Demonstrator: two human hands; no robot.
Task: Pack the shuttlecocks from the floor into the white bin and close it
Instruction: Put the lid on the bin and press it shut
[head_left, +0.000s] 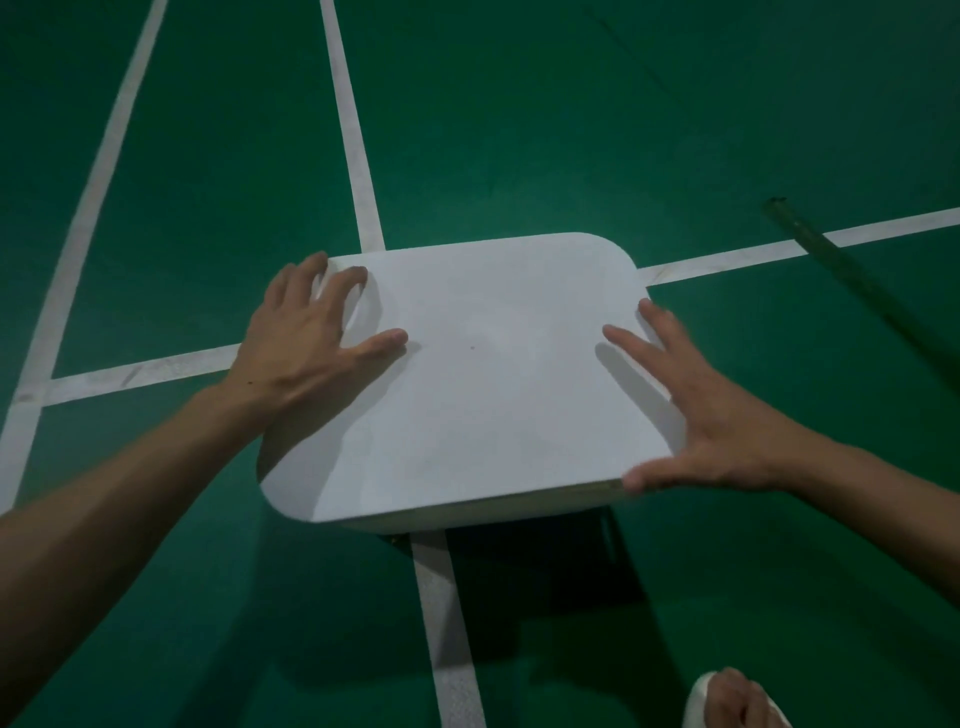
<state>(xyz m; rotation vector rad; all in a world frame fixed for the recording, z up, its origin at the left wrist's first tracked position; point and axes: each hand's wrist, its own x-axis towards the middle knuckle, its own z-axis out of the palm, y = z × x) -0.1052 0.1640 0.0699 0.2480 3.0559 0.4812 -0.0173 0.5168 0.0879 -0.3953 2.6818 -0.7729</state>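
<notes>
While both hands press down, here is my read from the remote seat:

Lid: white lid (493, 374) sits mid-frame, covering the white bin (467, 517), of which I see only a thin strip of wall under the lower edge.

Left hand: left hand (306, 332) lies spread at the lid's upper-left corner, fingers splayed and curled over the rim, gripping nothing but the edge.

Right hand: right hand (711, 410) is flat and open on the lid's right edge, thumb hooked on the lower-right corner.

Shuttlecocks: none visible on the green floor (675, 130); I judge they are inside, though the lid hides them.

Stage: I judge this is the closing press.

Risk: uneven pressure could leave one corner unseated, so the lid pops; a trapped feather would do the same.

Risk two: pushing sideways could slide the bin across the court lines.

Lower right: a foot (737, 701) sits near, clear of the bin.
</notes>
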